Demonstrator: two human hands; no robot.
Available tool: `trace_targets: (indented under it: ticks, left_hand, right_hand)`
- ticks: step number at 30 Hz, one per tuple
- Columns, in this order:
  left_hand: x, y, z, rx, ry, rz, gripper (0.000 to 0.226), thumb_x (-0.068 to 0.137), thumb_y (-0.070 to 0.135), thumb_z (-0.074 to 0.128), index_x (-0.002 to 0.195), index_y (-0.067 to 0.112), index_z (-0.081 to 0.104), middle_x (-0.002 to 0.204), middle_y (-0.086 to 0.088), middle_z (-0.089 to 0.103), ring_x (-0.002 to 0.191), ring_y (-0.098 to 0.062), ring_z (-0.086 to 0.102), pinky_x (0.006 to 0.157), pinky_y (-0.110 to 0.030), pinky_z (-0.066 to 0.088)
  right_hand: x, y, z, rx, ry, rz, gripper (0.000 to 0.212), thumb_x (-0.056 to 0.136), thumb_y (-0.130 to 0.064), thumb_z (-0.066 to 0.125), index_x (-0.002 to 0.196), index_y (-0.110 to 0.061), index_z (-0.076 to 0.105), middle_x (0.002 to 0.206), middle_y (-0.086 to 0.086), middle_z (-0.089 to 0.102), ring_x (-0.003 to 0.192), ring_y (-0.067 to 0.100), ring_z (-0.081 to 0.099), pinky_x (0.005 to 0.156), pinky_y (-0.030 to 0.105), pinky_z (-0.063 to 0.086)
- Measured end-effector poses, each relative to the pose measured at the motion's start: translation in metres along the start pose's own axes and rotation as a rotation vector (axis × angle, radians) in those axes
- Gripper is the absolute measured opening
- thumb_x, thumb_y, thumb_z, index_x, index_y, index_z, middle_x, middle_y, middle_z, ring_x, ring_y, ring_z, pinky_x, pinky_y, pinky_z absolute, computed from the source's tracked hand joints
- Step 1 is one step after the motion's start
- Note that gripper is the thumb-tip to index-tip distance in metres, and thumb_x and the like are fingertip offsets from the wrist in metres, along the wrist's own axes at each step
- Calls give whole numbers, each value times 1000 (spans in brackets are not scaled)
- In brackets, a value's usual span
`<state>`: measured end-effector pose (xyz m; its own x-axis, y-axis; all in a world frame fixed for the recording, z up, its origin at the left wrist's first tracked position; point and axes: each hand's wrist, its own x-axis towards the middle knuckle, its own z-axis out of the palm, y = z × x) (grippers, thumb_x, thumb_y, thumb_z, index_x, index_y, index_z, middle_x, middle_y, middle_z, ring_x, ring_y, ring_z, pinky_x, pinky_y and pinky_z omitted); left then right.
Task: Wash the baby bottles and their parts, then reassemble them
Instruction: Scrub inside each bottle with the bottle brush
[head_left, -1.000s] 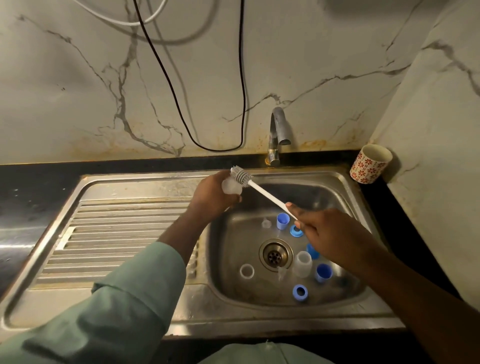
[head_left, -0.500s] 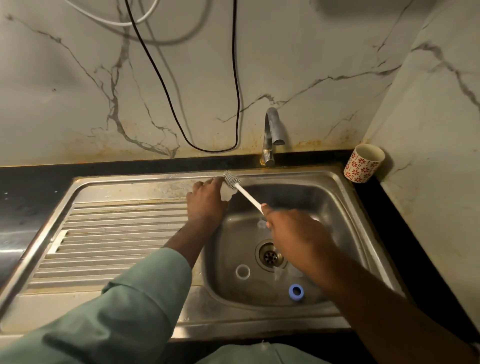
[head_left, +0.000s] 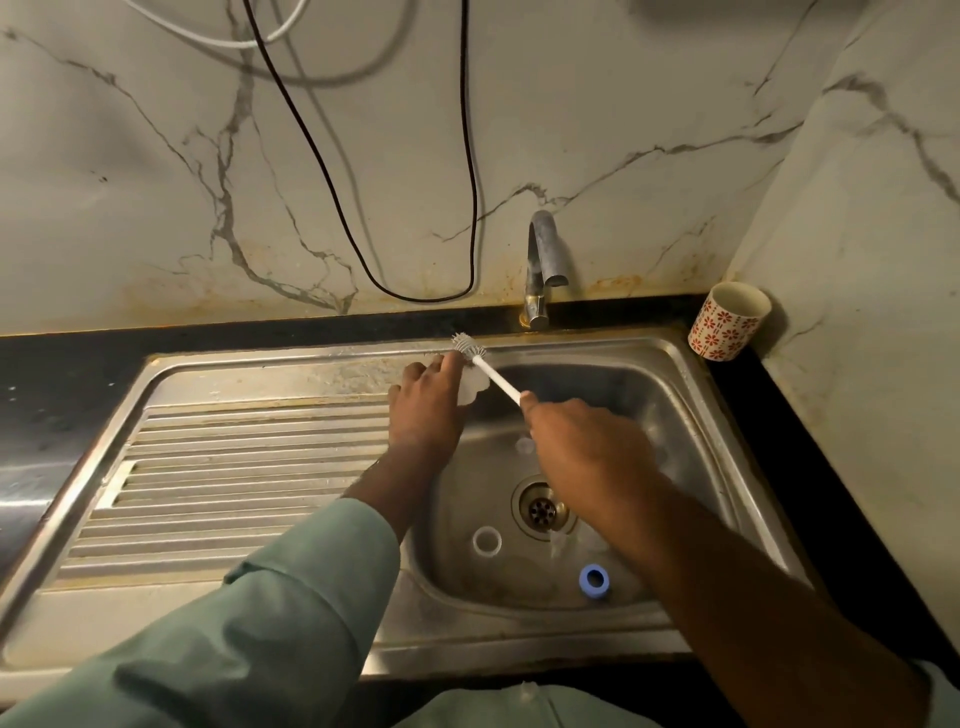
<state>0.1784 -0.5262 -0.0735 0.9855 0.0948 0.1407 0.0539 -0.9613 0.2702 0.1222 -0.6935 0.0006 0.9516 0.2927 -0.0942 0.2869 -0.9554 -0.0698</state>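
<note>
At the left of the frame lies the ribbed drainboard of a stainless-steel sink, with a green sleeve crossing its lower part. Above it, a black cable and a white cable loop down the marble wall.

Just left of centre, the left hand rests at the back-left rim of the basin, fingers curled around a small translucent bottle part that shows only partly past the knuckles; what kind of part it is cannot be told. The bristled head of a white bottle brush sits at the top of that part, its thin handle slanting down to the right into the right hand, whose fingers are closed around the handle's lower end.

In the basin, a clear ring lies left of the drain, and a blue collar ring lies at lower right of it, next to the right forearm. Further parts under that hand are hidden.

Behind the basin stands the metal tap. At the far right, a cup with red flowers stands on the black counter in the corner.
</note>
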Motion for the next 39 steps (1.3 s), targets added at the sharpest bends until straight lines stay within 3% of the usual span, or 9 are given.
trace_targets:
  ticks: [6,10,13,17,22,27,32,36,39]
  left_hand:
    - [0,2,-1,14,-19,-24,60,88,22,73,140,24,43,140,-6,56,131,-33,45,102,-50,41]
    - [5,-4,-4,-23,16,-44,54,88,23,72,135,23,45,135,-6,59,127,-33,45,97,-49,42]
    - [5,-4,-6,14,-7,-33,58,89,23,72,139,23,44,139,-5,57,130,-33,43,100,-50,41]
    - [5,-6,-7,-17,19,-13,56,88,21,72,137,22,45,139,-5,56,130,-33,42,99,-50,42]
    - [6,-4,-10,-1,19,49,57,88,19,70,139,20,44,146,-5,51,135,-34,38,101,-52,42]
    - [6,-9,-14,-53,74,280,62,84,11,76,140,13,48,149,-12,47,141,-37,33,108,-56,42]
    - [9,-15,-21,-535,86,150,61,80,20,83,129,23,46,130,-5,57,116,-19,55,89,-36,54]
    - [1,-7,-24,-1343,-141,-194,67,72,29,83,131,22,53,126,-9,64,108,-25,67,85,-41,60]
    - [0,-5,-22,-1484,-171,-203,68,73,23,78,137,17,55,123,-8,68,112,-26,67,85,-37,58]
  right_hand:
    - [3,0,-1,-7,-32,15,52,100,-13,40,149,-20,25,94,4,64,84,23,67,61,34,49]
    - [-4,6,3,34,25,-26,50,100,-16,42,147,-24,28,62,-6,36,69,17,63,58,33,54]
    - [-1,2,-2,23,14,-1,50,100,-14,41,148,-23,28,74,-1,54,76,20,65,56,33,47]
    - [-6,7,-4,12,49,-23,50,98,-15,41,146,-24,29,63,-6,38,62,16,54,51,31,44]
    - [2,14,-14,40,23,-16,45,99,-19,44,143,-24,34,70,-6,46,60,12,53,52,29,48]
    - [10,32,-19,81,-35,-8,45,99,-23,47,143,-22,38,67,-7,42,60,8,48,59,28,46]
    - [-9,64,-22,396,-25,3,37,101,-22,44,137,-26,50,94,-8,69,63,5,59,53,16,47]
    - [-21,67,-8,1061,-78,136,33,98,-25,51,125,-44,55,57,-7,58,42,4,45,41,19,38]
    - [-25,61,-5,1204,-125,159,30,99,-27,51,112,-52,58,57,0,56,45,13,46,42,25,41]
